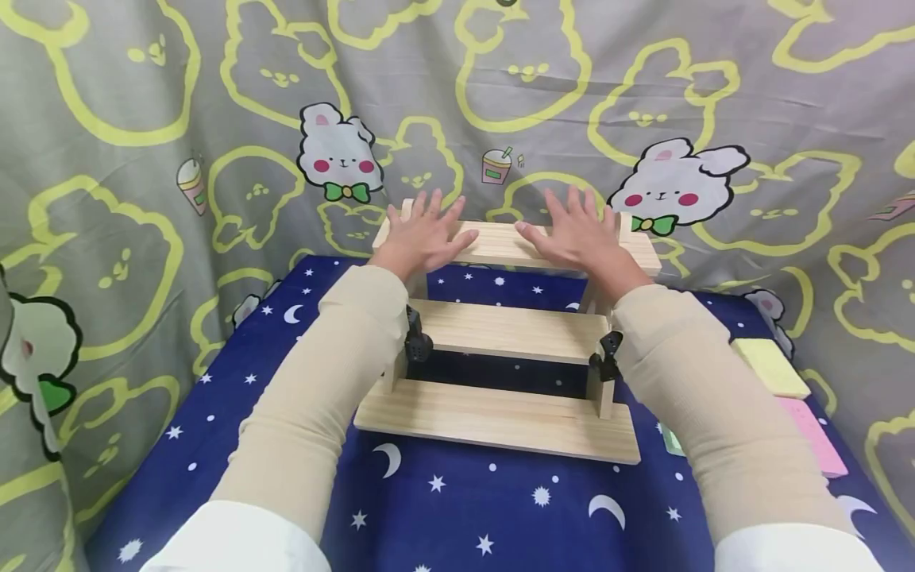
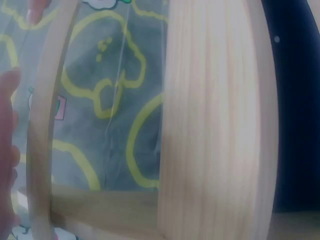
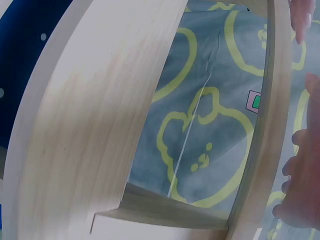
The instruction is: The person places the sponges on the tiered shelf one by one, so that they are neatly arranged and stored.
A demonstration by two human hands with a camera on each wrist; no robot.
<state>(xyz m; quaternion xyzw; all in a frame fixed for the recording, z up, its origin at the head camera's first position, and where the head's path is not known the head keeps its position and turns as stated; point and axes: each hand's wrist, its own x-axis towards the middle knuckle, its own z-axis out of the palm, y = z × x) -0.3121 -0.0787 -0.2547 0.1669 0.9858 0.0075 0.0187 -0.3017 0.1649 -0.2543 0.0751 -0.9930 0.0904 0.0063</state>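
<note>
A three-tier wooden shelf rack (image 1: 493,409) of pale wood stands upright in the head view. My left hand (image 1: 423,237) lies palm down with spread fingers on the left part of its top board (image 1: 496,242). On the right part of that board, my right hand (image 1: 577,232) rests the same way, thumb pointing inward. Both hands have straight fingers and grip nothing. The middle board (image 3: 107,100) fills much of the right wrist view, with the right hand's fingers (image 3: 300,165) at the edge. In the left wrist view, the left hand's fingers (image 2: 7,115) show at the far left.
A dark blue cloth (image 1: 493,508) with moons and stars covers the table under the rack. To the right lie a yellow pad (image 1: 770,367) and a pink pad (image 1: 813,435), partly behind the right sleeve. A grey patterned curtain (image 1: 443,63) hangs close behind the rack.
</note>
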